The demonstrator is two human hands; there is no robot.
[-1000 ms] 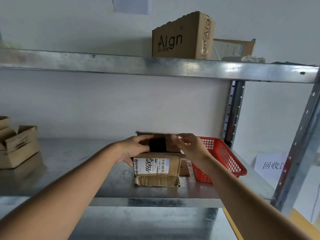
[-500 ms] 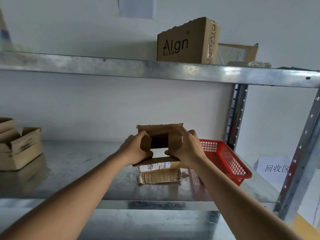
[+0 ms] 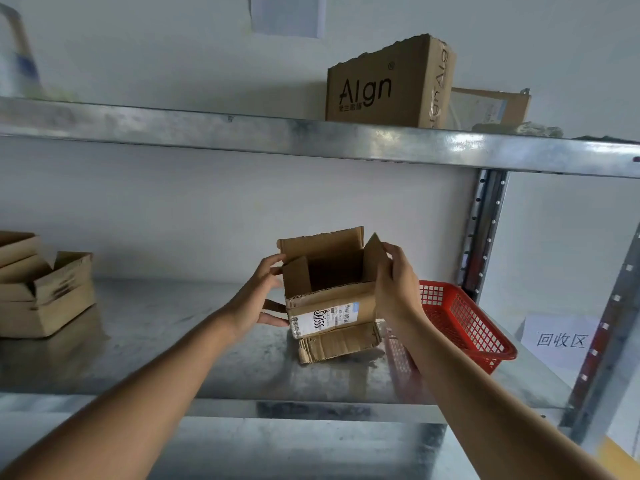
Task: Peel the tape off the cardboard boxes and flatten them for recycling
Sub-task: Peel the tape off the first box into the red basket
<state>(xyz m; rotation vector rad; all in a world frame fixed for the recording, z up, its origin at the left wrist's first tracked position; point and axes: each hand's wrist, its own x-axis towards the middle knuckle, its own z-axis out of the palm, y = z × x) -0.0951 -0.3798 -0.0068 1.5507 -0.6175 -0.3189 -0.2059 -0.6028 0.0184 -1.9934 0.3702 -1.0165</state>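
A small open box (image 3: 330, 299) (white label on its near face) sits on a metal shelf (image 3: 173, 341) between two hands. The left hand (image 3: 256, 299) presses its spread fingers against the box's left side. The right hand (image 3: 396, 282) pinches the raised right flap. Just right of that hand lies a red basket (image 3: 464, 327); far to the left hand's left sit more boxes (image 3: 38, 285).
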